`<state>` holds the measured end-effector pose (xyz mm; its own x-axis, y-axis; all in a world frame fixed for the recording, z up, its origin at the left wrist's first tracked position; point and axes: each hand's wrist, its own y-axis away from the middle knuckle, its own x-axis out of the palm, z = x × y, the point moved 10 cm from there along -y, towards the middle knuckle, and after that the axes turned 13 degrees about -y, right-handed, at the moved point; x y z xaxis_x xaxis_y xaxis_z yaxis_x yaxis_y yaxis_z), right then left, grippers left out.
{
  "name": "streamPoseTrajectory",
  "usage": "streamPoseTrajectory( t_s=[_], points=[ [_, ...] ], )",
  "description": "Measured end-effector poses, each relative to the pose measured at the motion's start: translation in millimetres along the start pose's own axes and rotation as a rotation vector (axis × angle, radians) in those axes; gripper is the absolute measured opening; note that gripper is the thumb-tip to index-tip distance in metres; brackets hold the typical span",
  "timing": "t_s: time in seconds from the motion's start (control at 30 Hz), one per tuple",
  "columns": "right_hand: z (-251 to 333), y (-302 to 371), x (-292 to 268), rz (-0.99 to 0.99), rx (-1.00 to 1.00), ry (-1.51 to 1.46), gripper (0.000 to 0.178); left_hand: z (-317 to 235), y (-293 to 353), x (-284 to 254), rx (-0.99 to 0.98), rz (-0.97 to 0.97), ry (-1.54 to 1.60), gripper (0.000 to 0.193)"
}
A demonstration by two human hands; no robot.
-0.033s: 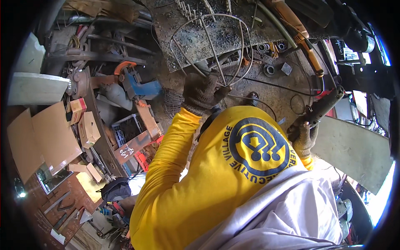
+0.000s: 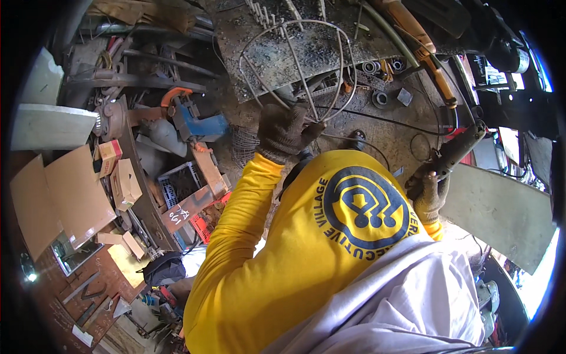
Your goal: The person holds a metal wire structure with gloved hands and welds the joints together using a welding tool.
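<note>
Yellow long sleeves, dark work gloves

At far left we see a large flattened brown cardboard sheet (image 2: 56, 197). Just to its right two small cardboard boxes stand close together: one tan with a red end (image 2: 108, 156), one plain tan (image 2: 125, 184). Lower, a reddish board with white handwritten marks (image 2: 187, 207) leans tilted. A round blue-and-yellow printed emblem (image 2: 364, 205) covers the yellow shirt's back.
</note>
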<state>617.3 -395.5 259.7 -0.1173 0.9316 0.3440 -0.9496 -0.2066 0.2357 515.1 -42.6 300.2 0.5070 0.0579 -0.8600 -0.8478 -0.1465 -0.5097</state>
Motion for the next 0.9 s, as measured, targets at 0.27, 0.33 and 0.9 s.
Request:
streamPoseTrajectory(
  t_s=[0.27,0.33,0.9],
  points=[
    [-5,-1,-2,0.021,0.023,0.007,0.055,3,18,11,-0.054,0.074,0.117,0.057],
    [-7,2,-3,0.03,0.064,0.009,0.064,2,23,16,-0.073,0.089,0.13,0.065],
    [-23,0,4,0.102,0.129,0.041,0.061,-8,0,-7,0.038,-0.078,-0.059,0.055]
  ],
)
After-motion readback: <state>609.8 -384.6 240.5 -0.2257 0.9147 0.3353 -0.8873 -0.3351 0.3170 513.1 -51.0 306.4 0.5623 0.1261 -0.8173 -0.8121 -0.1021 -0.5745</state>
